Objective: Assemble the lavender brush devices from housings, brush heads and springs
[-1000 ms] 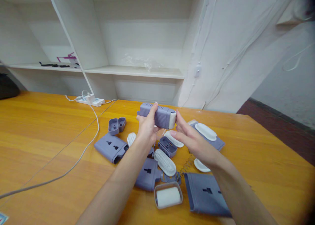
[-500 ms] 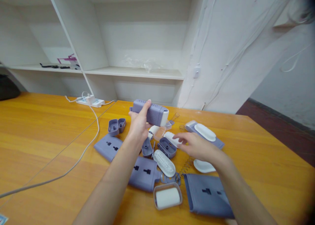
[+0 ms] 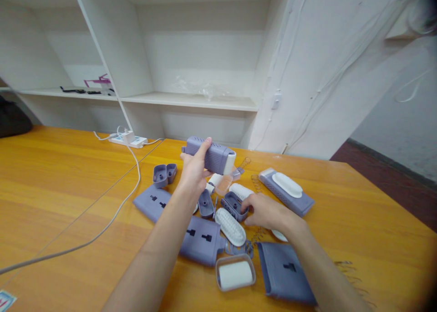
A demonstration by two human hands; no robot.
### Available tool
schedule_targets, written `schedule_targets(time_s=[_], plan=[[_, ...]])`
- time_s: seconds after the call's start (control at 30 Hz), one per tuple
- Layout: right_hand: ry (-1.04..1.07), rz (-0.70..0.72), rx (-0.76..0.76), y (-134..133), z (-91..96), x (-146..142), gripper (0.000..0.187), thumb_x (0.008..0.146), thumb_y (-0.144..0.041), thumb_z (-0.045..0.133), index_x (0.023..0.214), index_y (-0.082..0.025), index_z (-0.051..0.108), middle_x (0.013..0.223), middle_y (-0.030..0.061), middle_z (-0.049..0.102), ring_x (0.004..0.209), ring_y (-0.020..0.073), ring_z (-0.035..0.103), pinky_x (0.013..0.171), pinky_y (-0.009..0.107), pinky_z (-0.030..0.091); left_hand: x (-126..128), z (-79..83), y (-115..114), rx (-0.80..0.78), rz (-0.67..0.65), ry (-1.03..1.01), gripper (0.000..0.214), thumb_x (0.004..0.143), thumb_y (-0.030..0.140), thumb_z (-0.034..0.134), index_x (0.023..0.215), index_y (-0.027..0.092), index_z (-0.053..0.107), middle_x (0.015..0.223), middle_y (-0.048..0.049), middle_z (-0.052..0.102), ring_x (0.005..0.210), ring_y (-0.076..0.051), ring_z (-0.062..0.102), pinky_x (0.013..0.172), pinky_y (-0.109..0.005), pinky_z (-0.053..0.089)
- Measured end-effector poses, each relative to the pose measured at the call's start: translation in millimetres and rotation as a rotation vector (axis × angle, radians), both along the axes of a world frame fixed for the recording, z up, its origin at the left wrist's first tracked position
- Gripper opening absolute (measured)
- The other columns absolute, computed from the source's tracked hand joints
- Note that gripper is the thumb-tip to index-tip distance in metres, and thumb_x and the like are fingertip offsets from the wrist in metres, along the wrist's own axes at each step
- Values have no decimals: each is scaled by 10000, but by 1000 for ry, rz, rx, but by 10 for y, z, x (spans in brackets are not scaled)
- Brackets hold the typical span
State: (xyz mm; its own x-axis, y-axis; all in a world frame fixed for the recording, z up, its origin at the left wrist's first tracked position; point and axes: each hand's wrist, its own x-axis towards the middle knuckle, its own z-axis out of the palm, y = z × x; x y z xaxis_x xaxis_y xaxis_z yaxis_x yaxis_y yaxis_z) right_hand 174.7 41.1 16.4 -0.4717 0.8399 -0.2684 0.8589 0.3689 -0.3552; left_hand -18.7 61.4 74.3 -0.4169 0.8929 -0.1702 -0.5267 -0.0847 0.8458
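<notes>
My left hand (image 3: 197, 168) is wrapped round a purple-grey ribbed plastic casing (image 3: 214, 157), held above the table, with small holes on top and a white piece at its right end. My right hand (image 3: 268, 212) is low over the parts, its bent fingers at the right rim of a purple oval plastic shell (image 3: 233, 204); the fingertips partly hide that rim. Close by lie a white bristled oval brush head (image 3: 229, 227), another white brush head (image 3: 241, 191), a second purple shell (image 3: 205, 203) and a coiled spring (image 3: 258, 235).
Flat purple panels with black slots (image 3: 201, 240) lie in front, another panel (image 3: 285, 271) to their right. A clear tray with a white block (image 3: 235, 275) stands nearest. A casing with a white oval piece (image 3: 287, 185) lies at right. A cable (image 3: 139, 175) runs from a power strip (image 3: 131, 141).
My right hand has moved down and slightly left, from above the white brush head to the purple oval shell. My left hand still holds the casing in about the same place.
</notes>
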Motion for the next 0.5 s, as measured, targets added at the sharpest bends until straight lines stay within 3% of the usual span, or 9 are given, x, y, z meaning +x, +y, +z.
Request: schedule_targets(time_s=[0.13,0.27,0.4,0.5], plan=[[59,15,6,-5,138,129,306,676,-176,625,940,-221,773,850,40,747,755,196,660,645,262,436,-16,24,-8,14,20,8,665,596,389,862,1053,246,401,1128,-77,616,992,-197,645,812,-403,573],[129,-75,105,56,189,288,356,777,-210,557,1089,-192,727,909,71,737,800,205,665,713,291,477,-46,43,-3,19,33,30,653,607,384,856,1050,240,399,1153,-87,606,984,-196,637,798,-409,577],[198,-63,419,68,117,171,342,889,-261,491,1161,-196,686,1152,117,671,1096,259,591,956,406,428,-52,28,2,14,34,47,659,597,389,859,1051,243,405,1130,-76,608,969,-193,640,770,-383,582],[173,8,427,1,15,-57,347,925,-336,479,1216,-265,655,1408,122,511,1303,306,446,1041,516,353,-31,12,-6,7,29,61,661,598,404,856,1055,245,407,1120,-73,613,978,-193,641,763,-361,582]])
